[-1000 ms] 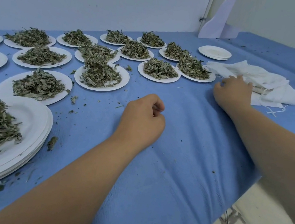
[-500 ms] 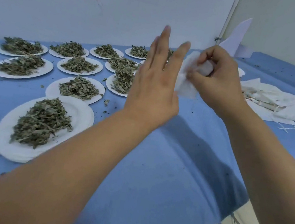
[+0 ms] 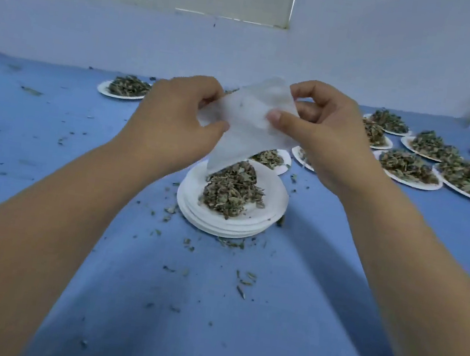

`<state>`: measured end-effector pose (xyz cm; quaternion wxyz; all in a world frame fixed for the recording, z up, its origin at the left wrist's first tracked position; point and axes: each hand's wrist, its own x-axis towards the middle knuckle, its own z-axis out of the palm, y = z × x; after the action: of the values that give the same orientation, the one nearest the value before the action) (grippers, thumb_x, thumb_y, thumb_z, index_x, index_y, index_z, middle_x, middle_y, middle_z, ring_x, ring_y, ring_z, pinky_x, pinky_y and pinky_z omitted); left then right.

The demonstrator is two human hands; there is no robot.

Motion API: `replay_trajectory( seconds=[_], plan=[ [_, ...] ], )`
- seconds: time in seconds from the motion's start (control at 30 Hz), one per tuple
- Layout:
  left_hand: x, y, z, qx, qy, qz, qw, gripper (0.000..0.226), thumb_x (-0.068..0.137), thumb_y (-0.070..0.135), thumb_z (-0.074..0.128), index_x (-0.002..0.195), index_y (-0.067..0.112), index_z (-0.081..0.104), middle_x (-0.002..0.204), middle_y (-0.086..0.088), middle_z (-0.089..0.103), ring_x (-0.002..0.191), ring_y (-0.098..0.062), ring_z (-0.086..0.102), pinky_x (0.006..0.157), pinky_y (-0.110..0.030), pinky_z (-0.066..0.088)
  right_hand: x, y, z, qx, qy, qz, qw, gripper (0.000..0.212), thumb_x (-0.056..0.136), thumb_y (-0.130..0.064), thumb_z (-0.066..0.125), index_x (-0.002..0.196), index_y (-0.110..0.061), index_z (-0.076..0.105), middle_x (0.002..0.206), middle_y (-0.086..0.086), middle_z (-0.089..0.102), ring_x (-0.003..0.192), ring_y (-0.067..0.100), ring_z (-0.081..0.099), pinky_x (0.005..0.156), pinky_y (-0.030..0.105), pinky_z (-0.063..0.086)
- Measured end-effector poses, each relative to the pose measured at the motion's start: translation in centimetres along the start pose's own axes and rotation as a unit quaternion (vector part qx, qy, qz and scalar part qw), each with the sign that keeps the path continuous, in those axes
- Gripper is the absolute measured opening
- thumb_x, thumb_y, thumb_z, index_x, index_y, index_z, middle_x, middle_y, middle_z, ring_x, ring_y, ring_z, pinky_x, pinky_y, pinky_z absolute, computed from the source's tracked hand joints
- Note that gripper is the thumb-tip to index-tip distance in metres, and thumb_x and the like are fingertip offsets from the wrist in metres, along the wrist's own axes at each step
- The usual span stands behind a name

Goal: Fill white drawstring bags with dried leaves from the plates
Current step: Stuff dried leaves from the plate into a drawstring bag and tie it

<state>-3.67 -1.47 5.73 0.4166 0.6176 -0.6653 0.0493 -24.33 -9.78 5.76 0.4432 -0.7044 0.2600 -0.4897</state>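
Position of hands: both hands are raised above the table [image 3: 209,310], level with one another, with a white drawstring bag [image 3: 247,125] stretched between them

Left hand [image 3: 175,121]: fingers curled, thumb and fingers pinching the left edge of the bag; right hand [image 3: 321,135]: thumb and forefinger pinching the upper right edge, remaining fingers curled behind the fabric; neither hand is spread or idle

Bag: flat and apparently empty; its long axis runs from the upper edge held between the hands down to a lower corner that hangs toward the person; whether the mouth is parted cannot be told, and no drawstring is visible

Governing relation: the nearest dried leaves [image 3: 232,189] lie in a pile on a stack of plates [image 3: 271,210], directly below the bag and between the two forearms; the hanging corner ends just at the far edge of the pile, though contact cannot be confirmed; the pile sits on the centreline, so neither hand is clearly the nearer

Judged step: opening the mouth of the bag before filling; the filling itself is not yet begun; the coming move likely requires one hand to hold the mouth wide over the pile while the other releases and descends to gather leaves

Surroundings: further plates of leaves [image 3: 410,169] stand to the right and one plate [image 3: 125,88] to the far left; loose leaf fragments [image 3: 242,287] are scattered over the blue table cover
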Motion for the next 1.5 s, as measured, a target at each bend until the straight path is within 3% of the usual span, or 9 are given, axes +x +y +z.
replay_trajectory(
  seconds=[0.13,0.23,0.37,0.53,0.73,0.93,1.07,1.3,1.5],
  plan=[
    [-1.7,-3.4,-2.9,-0.184,0.042,-0.108,0.976,0.020,0.084,0.021,0.079,0.090,0.035,0.066,0.077,0.027,0.070,0.071,0.005,0.067,0.056,-0.007,0.046,1.0,0.2,3.1,0.065,0.013,0.012,0.998,0.007,0.091,-0.006,0.073,0.097,-0.008,0.077,0.087,0.012,0.078,0.082,0.025,0.072,0.076,0.038,0.060],
    [-2.8,-5.5,-3.5,-0.311,0.065,-0.182,0.930,0.016,0.091,0.012,0.072,0.098,0.025,0.069,0.084,0.008,0.077,0.071,-0.013,0.073,0.061,-0.023,0.058,1.4,-0.1,4.6,0.091,-0.005,0.034,0.995,0.014,0.096,-0.002,0.063,0.100,-0.006,0.076,0.092,0.012,0.077,0.088,0.026,0.072,0.084,0.042,0.059],
    [-4.3,-7.1,-2.7,-0.493,0.044,-0.249,0.832,0.030,0.086,0.015,0.077,0.114,0.020,0.066,0.088,-0.002,0.075,0.073,-0.019,0.070,0.068,-0.037,0.060,1.0,0.2,6.1,0.125,0.022,0.085,0.988,0.014,0.097,-0.006,0.064,0.093,-0.010,0.077,0.086,0.006,0.078,0.077,0.018,0.073,0.068,0.031,0.061],
    [-4.6,-7.2,-1.7,-0.542,-0.003,-0.279,0.793,0.056,0.068,0.014,0.082,0.121,0.018,0.064,0.105,-0.013,0.076,0.086,-0.027,0.075,0.066,-0.035,0.061,0.0,0.5,7.0,0.045,0.068,0.062,0.995,0.010,0.093,-0.015,0.074,0.084,-0.017,0.078,0.080,0.005,0.078,0.070,0.019,0.074,0.059,0.034,0.061],
    [-4.8,-7.6,-1.7,-0.484,0.005,-0.288,0.827,0.051,0.082,-0.013,0.069,0.124,0.015,0.063,0.081,-0.004,0.076,0.074,-0.019,0.073,0.063,-0.023,0.057,-0.8,1.8,6.5,-0.066,0.119,0.018,0.990,0.011,0.088,-0.030,0.079,0.080,-0.023,0.077,0.060,0.001,0.065,0.046,0.006,0.053,0.050,0.022,0.044],
    [-5.1,-7.8,-1.8,-0.566,0.003,-0.335,0.753,0.051,0.081,0.006,0.074,0.129,0.009,0.059,0.112,-0.010,0.075,0.100,-0.027,0.073,0.075,-0.036,0.061,-1.2,2.1,7.1,-0.013,0.091,0.056,0.994,0.007,0.091,-0.024,0.077,0.084,-0.026,0.075,0.066,-0.001,0.071,0.058,0.011,0.059,0.050,0.023,0.050],
    [-5.4,-7.5,-1.6,-0.524,-0.018,-0.310,0.793,0.076,0.062,-0.003,0.080,0.132,0.012,0.057,0.116,-0.007,0.074,0.105,-0.023,0.072,0.079,-0.031,0.061,-1.4,2.1,7.1,0.014,0.062,0.053,0.997,0.010,0.088,-0.022,0.078,0.097,-0.020,0.074,0.078,0.002,0.077,0.076,0.012,0.070,0.054,0.028,0.057],
    [-5.5,-8.2,-2.5,-0.506,-0.033,-0.299,0.808,0.065,0.079,-0.030,0.054,0.130,0.011,0.060,0.118,-0.010,0.073,0.106,-0.029,0.071,0.081,-0.034,0.060,-1.3,1.8,6.8,0.042,0.036,0.095,0.994,0.014,0.089,-0.010,0.075,0.092,-0.023,0.071,0.071,0.000,0.071,0.065,0.015,0.061,0.058,0.032,0.057],
    [-5.4,-8.1,-1.9,-0.468,0.005,-0.335,0.818,0.055,0.087,-0.005,0.069,0.135,0.016,0.054,0.121,-0.005,0.072,0.102,-0.022,0.073,0.075,-0.032,0.061,-1.5,1.5,6.8,0.019,0.042,0.086,0.995,0.014,0.087,-0.012,0.078,0.091,-0.023,0.069,0.070,-0.002,0.073,0.056,0.011,0.054,0.052,0.025,0.048]
  ],
)
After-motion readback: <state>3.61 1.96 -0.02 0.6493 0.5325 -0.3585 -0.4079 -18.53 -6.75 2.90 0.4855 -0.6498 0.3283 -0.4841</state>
